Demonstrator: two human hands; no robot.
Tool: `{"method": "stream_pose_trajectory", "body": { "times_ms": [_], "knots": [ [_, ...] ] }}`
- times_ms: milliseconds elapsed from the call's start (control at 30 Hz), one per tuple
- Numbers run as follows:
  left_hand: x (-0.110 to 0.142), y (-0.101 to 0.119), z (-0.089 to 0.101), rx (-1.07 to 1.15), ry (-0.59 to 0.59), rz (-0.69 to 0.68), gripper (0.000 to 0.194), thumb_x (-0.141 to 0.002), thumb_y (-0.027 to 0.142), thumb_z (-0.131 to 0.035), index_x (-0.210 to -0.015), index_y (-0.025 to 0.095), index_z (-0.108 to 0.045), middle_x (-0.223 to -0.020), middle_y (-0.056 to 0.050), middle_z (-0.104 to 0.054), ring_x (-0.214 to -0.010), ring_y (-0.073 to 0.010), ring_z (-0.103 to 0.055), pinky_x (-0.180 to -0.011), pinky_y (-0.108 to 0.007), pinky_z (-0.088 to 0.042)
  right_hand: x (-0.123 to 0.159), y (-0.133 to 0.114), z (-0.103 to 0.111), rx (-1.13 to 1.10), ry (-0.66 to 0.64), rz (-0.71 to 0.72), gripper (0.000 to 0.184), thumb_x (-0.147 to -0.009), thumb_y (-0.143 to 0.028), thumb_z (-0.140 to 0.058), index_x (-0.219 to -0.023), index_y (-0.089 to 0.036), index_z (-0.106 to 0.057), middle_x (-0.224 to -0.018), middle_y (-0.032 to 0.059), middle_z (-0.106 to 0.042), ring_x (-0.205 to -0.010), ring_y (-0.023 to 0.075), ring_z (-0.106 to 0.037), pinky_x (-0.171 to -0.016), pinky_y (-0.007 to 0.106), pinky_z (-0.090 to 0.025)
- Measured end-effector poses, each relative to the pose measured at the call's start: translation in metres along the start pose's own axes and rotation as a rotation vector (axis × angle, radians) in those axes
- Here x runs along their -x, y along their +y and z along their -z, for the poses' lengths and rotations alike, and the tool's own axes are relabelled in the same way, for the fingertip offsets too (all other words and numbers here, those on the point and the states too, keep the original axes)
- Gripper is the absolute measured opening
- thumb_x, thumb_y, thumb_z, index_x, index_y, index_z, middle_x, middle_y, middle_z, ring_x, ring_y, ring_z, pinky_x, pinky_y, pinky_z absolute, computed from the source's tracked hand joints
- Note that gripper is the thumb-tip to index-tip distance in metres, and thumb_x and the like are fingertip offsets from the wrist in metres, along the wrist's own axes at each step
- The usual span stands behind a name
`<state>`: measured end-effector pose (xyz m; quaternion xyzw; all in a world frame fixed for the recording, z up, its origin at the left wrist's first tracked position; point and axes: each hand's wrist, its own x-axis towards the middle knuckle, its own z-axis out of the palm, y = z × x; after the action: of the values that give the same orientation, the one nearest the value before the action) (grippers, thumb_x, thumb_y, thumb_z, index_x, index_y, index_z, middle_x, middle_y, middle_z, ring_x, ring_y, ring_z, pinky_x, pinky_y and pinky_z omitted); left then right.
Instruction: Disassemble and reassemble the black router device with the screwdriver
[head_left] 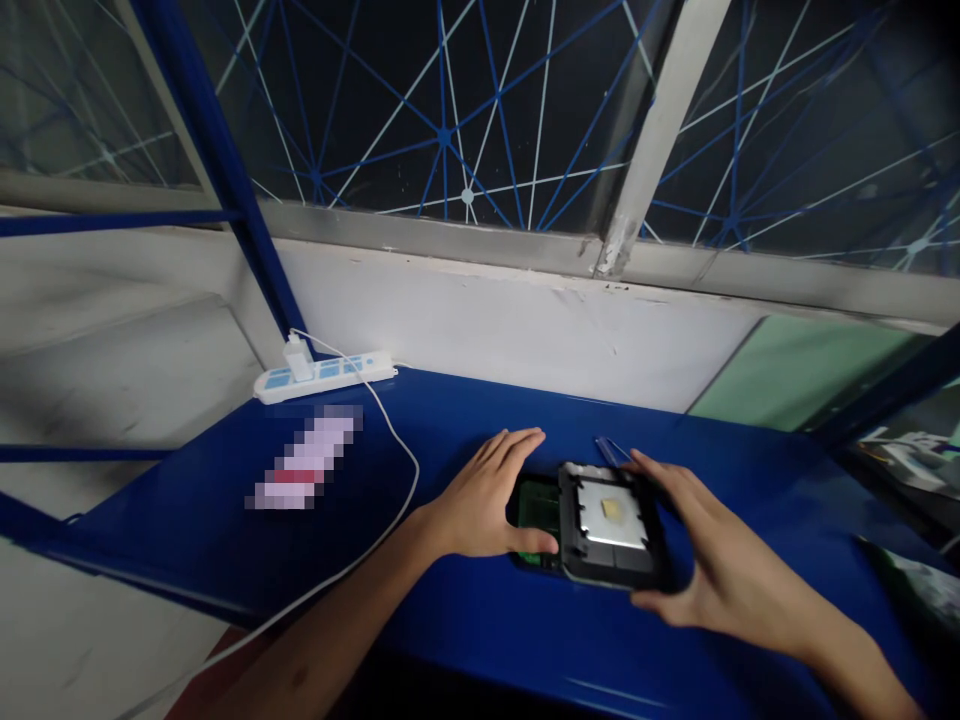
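Head view: we look down over a blue table (469, 625), both our hands at work right of its middle.
Left hand (480, 505): we spread it wide, thumb well apart from the fingers, around the left end of a green board (538, 508) in a dark housing; the thumb lies over its near side, and we cannot tell how firmly it grips.
Right hand (701, 545): we hold the black cover (619, 575) at its right end, fingers at the far corner and thumb at the near one, curved wide apart across it.
Black cover: it overlaps the right part of the green board, showing us a silver plate (592, 525) with a yellowish square (613, 511) on it.
Slim tool (606, 450): we see it on the table just beyond the cover, near our right fingertips.
Power strip (330, 375): it lies at the far left, a white plug (298, 358) standing in it.
White cable (417, 465): it runs from the plug toward us, passing over our left forearm's side of the table.
Pixelated item (307, 460): it lies left of the cable, too blurred for us to name.
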<state>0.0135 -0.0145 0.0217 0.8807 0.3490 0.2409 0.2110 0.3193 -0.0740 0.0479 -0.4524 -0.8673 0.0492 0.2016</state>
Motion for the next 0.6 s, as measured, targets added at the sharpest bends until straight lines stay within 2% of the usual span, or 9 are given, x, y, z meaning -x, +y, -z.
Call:
{"method": "stream_pose_trajectory", "body": {
  "times_ms": [100,233,333,433,600],
  "knots": [
    [0.000,-0.001,-0.004,-0.015,0.069,-0.036,0.136,-0.059,0.083,-0.077,-0.159,0.018,-0.012,-0.162,-0.021,-0.028,-0.148,-0.0422,-0.029,-0.122,-0.059,-0.026,-0.024,-0.003,-0.011,-0.002,0.021,0.063,0.113,-0.071,-0.051,-0.080,-0.159,-0.021,-0.015,-0.151,0.0212,-0.044,-0.134,0.0427,-0.048,-0.105,0.062,-0.048],
    [-0.002,-0.002,-0.009,-0.073,0.103,-0.067,0.139,-0.055,0.065,-0.090,-0.158,0.019,-0.010,-0.159,-0.022,-0.031,-0.145,-0.0431,-0.034,-0.120,-0.060,-0.031,-0.043,-0.005,-0.025,0.010,0.084,0.140,0.114,-0.075,-0.052,-0.077,-0.160,-0.019,-0.009,-0.147,0.0235,-0.048,-0.129,0.0428,-0.051,-0.099,0.064,-0.051],
    [-0.002,-0.003,-0.011,-0.088,0.091,-0.066,0.137,-0.056,0.057,-0.093,-0.158,0.020,-0.010,-0.158,-0.020,-0.033,-0.144,-0.0438,-0.035,-0.119,-0.061,-0.032,-0.045,-0.006,-0.032,0.023,0.130,0.171,0.114,-0.076,-0.053,-0.076,-0.161,-0.019,-0.007,-0.146,0.0239,-0.049,-0.129,0.0438,-0.051,-0.099,0.066,-0.050],
    [-0.003,-0.002,-0.012,-0.086,0.069,-0.067,0.135,-0.057,0.056,-0.092,-0.159,0.022,-0.010,-0.158,-0.020,-0.033,-0.143,-0.0450,-0.035,-0.118,-0.063,-0.031,-0.041,-0.006,-0.037,0.024,0.158,0.173,0.117,-0.074,-0.055,-0.077,-0.161,-0.019,-0.007,-0.145,0.0243,-0.050,-0.128,0.0448,-0.052,-0.099,0.068,-0.050],
    [-0.004,-0.002,-0.015,-0.056,0.081,-0.084,0.126,-0.060,0.048,-0.090,-0.157,0.023,-0.013,-0.154,-0.019,-0.037,-0.140,-0.0442,-0.039,-0.117,-0.063,-0.032,-0.036,-0.004,-0.040,0.001,0.161,0.154,0.119,-0.073,-0.055,-0.078,-0.161,-0.019,-0.007,-0.145,0.0234,-0.050,-0.131,0.0456,-0.051,-0.102,0.069,-0.048]
  ]
}}
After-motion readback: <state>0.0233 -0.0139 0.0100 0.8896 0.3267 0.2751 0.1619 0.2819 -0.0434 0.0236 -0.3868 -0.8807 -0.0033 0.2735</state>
